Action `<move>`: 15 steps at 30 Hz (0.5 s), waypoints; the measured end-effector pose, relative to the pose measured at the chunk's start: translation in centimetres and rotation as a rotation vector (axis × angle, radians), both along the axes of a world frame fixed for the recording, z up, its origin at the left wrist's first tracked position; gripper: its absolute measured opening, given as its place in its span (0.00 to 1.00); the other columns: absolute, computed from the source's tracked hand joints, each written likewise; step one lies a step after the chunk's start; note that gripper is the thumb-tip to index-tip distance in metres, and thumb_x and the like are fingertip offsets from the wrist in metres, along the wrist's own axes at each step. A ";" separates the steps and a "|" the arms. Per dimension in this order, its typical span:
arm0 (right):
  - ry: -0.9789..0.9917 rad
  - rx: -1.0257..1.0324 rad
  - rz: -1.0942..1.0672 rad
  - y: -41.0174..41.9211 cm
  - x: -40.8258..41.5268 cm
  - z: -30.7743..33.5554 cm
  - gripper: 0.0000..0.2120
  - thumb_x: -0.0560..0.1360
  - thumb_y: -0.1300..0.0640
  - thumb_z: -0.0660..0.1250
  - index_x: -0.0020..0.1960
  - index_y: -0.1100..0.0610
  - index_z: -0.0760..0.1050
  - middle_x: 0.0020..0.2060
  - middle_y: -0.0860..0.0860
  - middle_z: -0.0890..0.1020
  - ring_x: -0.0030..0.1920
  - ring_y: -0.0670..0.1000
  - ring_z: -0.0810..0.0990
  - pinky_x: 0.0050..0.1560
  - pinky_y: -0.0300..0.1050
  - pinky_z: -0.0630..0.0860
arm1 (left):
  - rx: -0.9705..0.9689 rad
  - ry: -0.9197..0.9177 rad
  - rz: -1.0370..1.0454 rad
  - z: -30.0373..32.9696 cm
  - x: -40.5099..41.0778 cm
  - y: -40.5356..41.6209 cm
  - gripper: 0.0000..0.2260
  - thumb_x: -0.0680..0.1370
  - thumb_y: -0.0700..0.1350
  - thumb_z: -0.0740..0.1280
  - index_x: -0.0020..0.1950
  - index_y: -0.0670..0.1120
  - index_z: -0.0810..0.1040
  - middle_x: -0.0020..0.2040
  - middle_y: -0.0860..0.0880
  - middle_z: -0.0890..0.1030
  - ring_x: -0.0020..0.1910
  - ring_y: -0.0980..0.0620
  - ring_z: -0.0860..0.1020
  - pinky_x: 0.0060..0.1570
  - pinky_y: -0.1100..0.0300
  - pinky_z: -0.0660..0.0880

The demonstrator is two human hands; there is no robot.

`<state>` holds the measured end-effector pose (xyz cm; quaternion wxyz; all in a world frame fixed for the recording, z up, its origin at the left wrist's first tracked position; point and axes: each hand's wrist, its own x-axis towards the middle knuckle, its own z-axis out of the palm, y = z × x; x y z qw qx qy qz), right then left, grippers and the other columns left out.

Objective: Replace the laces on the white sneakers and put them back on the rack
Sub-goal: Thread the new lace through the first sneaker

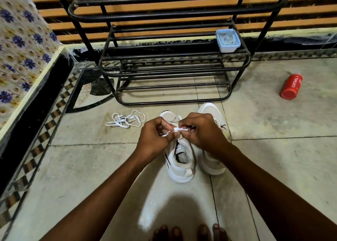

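So the near sneaker (179, 160) sat on the floor (91, 167) right in front of the person's toes, heel toward them and toe pointing at the rack (173, 67), which makes sense since that puts the eyelets straight under both hands. The lace (177, 129) was stretched between the two hands just above the tongue. The left hand (155, 137) had its fingers curled in, pinching one bit of the lace, and the right hand (200, 129) was pinching the other bit near the tip, looked like they were either threading it or snugging it up. Couldn't tell which eyelet it was at, the fingers hid that part.

The second sneaker (212, 137) stood just beside the first on its right, touching or nearly so, mostly tucked under the right forearm. My guess is it was parked there to wait its turn.

A loose lace (125, 120) lay in a tangle on the floor to the left of the shoes, near the foot of the rack, out of the way. Probably the old one, or the spare, can't say. A small plastic box (228, 40) sat on the right end of a rack shelf, and a red bottle (291, 86) lay on its side well off to the right. Rack shelves held no shoes yet, so the put-back step wasn't done.
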<state>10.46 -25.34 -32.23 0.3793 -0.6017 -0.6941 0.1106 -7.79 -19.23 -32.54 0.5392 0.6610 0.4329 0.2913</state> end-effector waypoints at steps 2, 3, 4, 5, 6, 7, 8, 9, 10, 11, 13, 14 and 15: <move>-0.003 0.039 -0.057 -0.2 -0.2 -0.4 0.08 0.66 0.63 0.78 0.46 0.59 0.85 0.36 0.53 0.82 0.33 0.50 0.79 0.36 0.45 0.75 | -0.105 -0.107 0.008 0.3 0.0 -0.2 0.04 0.78 0.31 0.70 0.50 0.38 0.78 0.48 0.39 0.86 0.44 0.41 0.85 0.44 0.52 0.81; -0.007 0.051 -0.083 -0.3 -0.4 -0.6 0.09 0.67 0.63 0.78 0.46 0.59 0.85 0.36 0.53 0.82 0.34 0.50 0.79 0.37 0.43 0.75 | -0.139 -0.135 -0.002 0.4 -0.1 -0.2 0.05 0.80 0.30 0.65 0.54 0.37 0.76 0.50 0.38 0.86 0.44 0.41 0.84 0.41 0.52 0.81; -0.007 0.063 -0.104 -0.4 -0.5 -0.9 0.09 0.67 0.63 0.78 0.47 0.58 0.85 0.37 0.53 0.82 0.34 0.50 0.78 0.38 0.42 0.74 | -0.153 -0.138 -0.014 0.4 -0.1 -0.1 0.07 0.81 0.29 0.63 0.56 0.36 0.76 0.50 0.38 0.86 0.44 0.40 0.85 0.41 0.52 0.81; 0.009 0.077 -0.118 -0.5 -0.7 -1.1 0.08 0.68 0.63 0.78 0.47 0.58 0.85 0.38 0.52 0.82 0.35 0.49 0.78 0.38 0.40 0.73 | -0.156 -0.127 -0.028 0.3 -0.2 -0.1 0.09 0.81 0.28 0.62 0.57 0.37 0.77 0.50 0.39 0.86 0.45 0.40 0.85 0.41 0.51 0.83; 0.037 0.089 -0.127 -0.5 -0.9 -1.2 0.08 0.69 0.62 0.78 0.47 0.58 0.85 0.38 0.52 0.82 0.35 0.48 0.78 0.39 0.38 0.73 | -0.157 -0.114 -0.036 0.2 -0.2 0.0 0.11 0.80 0.27 0.63 0.57 0.38 0.78 0.49 0.39 0.86 0.44 0.41 0.86 0.41 0.51 0.83; 0.070 0.098 -0.134 -0.6 -1.1 -1.3 0.07 0.69 0.62 0.78 0.47 0.58 0.85 0.38 0.51 0.82 0.36 0.48 0.78 0.39 0.37 0.72 | -0.155 -0.098 -0.038 0.2 -0.2 0.0 0.12 0.79 0.26 0.63 0.56 0.39 0.79 0.47 0.40 0.86 0.42 0.44 0.86 0.38 0.55 0.82; 0.094 0.104 -0.137 -0.7 -1.2 -1.4 0.07 0.70 0.62 0.78 0.47 0.58 0.85 0.38 0.51 0.82 0.36 0.48 0.78 0.40 0.37 0.72 | -0.150 -0.085 -0.035 0.2 -0.1 0.0 0.12 0.78 0.25 0.64 0.54 0.39 0.81 0.45 0.42 0.86 0.38 0.47 0.85 0.36 0.58 0.79; 0.108 0.104 -0.139 -0.7 -1.3 -1.4 0.06 0.70 0.61 0.78 0.47 0.58 0.85 0.38 0.51 0.82 0.36 0.48 0.79 0.40 0.36 0.72 | -0.132 -0.072 -0.031 0.1 -0.1 0.1 0.13 0.77 0.25 0.65 0.52 0.40 0.82 0.42 0.43 0.85 0.36 0.49 0.83 0.34 0.60 0.78; 0.114 0.103 -0.136 -0.8 -1.4 -1.3 0.06 0.71 0.61 0.78 0.47 0.57 0.85 0.38 0.51 0.83 0.36 0.48 0.79 0.40 0.36 0.72 | -0.102 -0.056 -0.025 0.0 0.0 0.1 0.13 0.77 0.25 0.65 0.49 0.41 0.84 0.40 0.44 0.84 0.36 0.51 0.82 0.35 0.60 0.77; 0.110 0.102 -0.134 -0.9 -1.4 -1.2 0.05 0.71 0.61 0.77 0.47 0.57 0.85 0.38 0.50 0.83 0.37 0.47 0.79 0.41 0.35 0.73 | -0.053 -0.035 -0.017 0.0 0.0 0.1 0.14 0.76 0.26 0.66 0.47 0.43 0.85 0.40 0.46 0.85 0.37 0.52 0.82 0.37 0.60 0.77; 0.109 0.102 -0.155 -0.9 -1.2 -1.1 0.06 0.71 0.64 0.76 0.47 0.58 0.85 0.39 0.49 0.84 0.38 0.46 0.81 0.43 0.36 0.74 | 0.093 0.031 0.019 -0.1 -0.1 0.2 0.14 0.75 0.28 0.67 0.45 0.46 0.85 0.41 0.50 0.86 0.42 0.54 0.83 0.44 0.60 0.79; 0.132 0.097 -0.181 -0.9 -1.0 -1.0 0.07 0.71 0.65 0.76 0.48 0.58 0.85 0.39 0.48 0.84 0.38 0.46 0.81 0.44 0.37 0.75 | 0.175 0.079 0.040 -0.1 -0.3 0.2 0.14 0.76 0.29 0.67 0.45 0.47 0.85 0.42 0.52 0.86 0.44 0.55 0.83 0.46 0.59 0.79; 0.165 0.088 -0.214 -0.9 -0.7 -0.9 0.09 0.70 0.66 0.76 0.48 0.57 0.85 0.38 0.47 0.84 0.38 0.45 0.81 0.44 0.38 0.76 | 0.252 0.128 0.060 -0.1 -0.6 0.2 0.13 0.76 0.30 0.67 0.45 0.47 0.85 0.43 0.54 0.86 0.45 0.57 0.82 0.46 0.59 0.79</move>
